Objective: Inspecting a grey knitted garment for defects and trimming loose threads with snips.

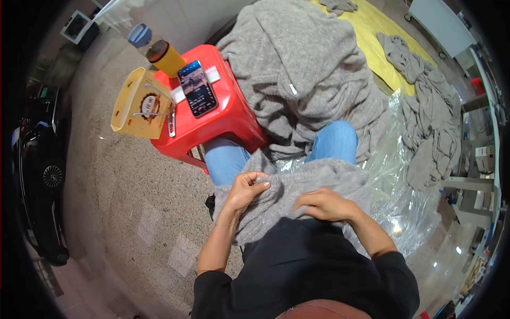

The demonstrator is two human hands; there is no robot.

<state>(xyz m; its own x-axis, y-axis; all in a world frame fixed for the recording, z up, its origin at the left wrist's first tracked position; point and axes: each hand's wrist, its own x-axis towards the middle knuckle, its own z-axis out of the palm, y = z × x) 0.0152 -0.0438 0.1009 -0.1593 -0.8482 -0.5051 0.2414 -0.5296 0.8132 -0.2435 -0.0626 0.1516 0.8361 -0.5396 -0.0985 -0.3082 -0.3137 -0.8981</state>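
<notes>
Across my lap lies a piece of grey knitted fabric (pixel 284 183), loosely bunched. My left hand (pixel 246 192) pinches the knit at its left part between thumb and fingers, raising a small fold. Over the right part of the fabric is my right hand (pixel 325 205), its fingers bent inward and their tips blurred by motion. Whether those fingertips hold the knit or anything small cannot be made out. Beyond my knees rises a large heap of the same grey knit (pixel 303 48), with a small white tag on it.
At front left stands a red plastic stool (pixel 228 114) bearing a phone (pixel 197 89), small thread snips (pixel 171 122), a yellow paper bag (pixel 139 114) and a bottle (pixel 167 59). Clear plastic sheeting (pixel 401 199), more grey knits (pixel 433 127) and a yellow cloth (pixel 372 45) lie right.
</notes>
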